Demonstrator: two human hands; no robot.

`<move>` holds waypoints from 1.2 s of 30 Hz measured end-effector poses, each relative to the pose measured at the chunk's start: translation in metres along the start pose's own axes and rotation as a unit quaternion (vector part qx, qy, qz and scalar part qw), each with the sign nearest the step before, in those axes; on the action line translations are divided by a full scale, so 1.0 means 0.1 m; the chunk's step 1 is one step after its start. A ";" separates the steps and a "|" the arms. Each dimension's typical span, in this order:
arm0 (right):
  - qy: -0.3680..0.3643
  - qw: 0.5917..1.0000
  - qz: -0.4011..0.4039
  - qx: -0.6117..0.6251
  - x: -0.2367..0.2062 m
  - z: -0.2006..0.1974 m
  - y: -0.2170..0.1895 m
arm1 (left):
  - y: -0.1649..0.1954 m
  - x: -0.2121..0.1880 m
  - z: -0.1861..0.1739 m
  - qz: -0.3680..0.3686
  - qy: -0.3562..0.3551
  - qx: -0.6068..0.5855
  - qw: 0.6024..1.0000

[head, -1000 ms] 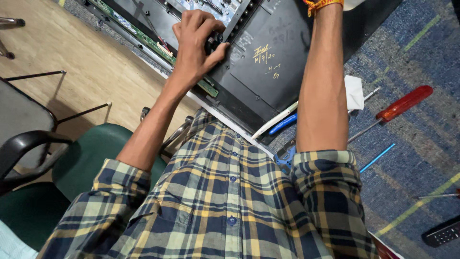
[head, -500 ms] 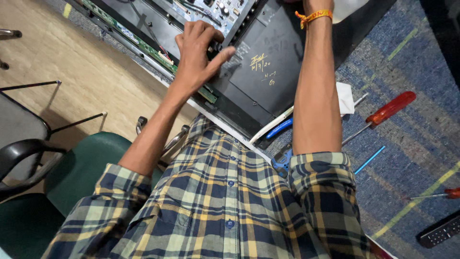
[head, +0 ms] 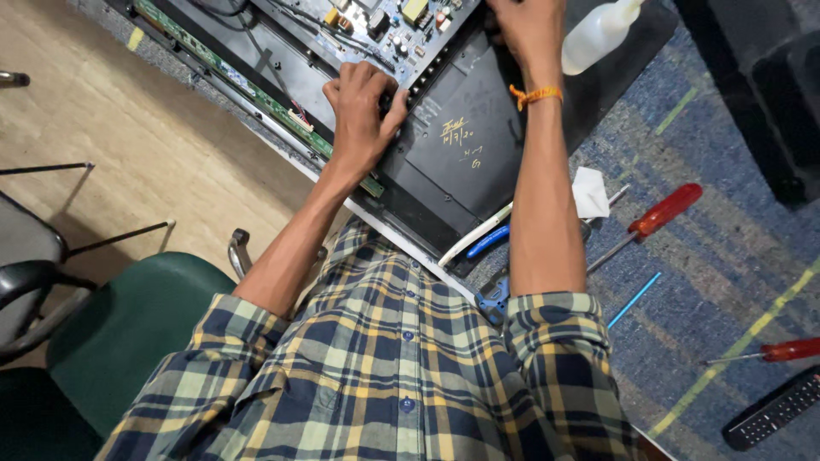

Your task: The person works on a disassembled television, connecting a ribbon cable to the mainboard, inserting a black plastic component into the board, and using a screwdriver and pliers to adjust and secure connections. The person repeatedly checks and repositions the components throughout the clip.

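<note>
Circuit board (head: 376, 26) lies exposed in the opened panel (head: 461, 154), just beyond the left hand (head: 359, 111), whose curled fingers press its edge. The right hand (head: 525, 30) grips the panel's far part; its closure can't be told. Screwdrivers (head: 658, 213) lie unused to its right.

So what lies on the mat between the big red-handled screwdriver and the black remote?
In the head view, between the big red-handled screwdriver and the black remote lie bare blue mat and a smaller red-handled screwdriver.
</note>
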State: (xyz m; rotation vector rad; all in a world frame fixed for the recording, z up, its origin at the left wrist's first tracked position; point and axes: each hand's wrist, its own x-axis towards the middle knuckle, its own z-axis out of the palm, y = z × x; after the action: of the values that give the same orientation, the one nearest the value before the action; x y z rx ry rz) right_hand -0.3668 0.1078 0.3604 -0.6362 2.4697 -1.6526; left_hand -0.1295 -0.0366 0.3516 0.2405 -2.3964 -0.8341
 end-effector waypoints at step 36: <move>0.094 0.967 -0.191 -0.141 -0.59 0.41 0.11 | -0.19 -0.30 -0.20 0.020 0.097 -0.059 0.993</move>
State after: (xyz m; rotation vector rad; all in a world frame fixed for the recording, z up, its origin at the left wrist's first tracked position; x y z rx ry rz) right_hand -0.3037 0.0989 0.3254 -1.0985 2.8978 -1.5436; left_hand -0.0935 -0.0513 0.3386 0.2159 -2.1574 -0.8895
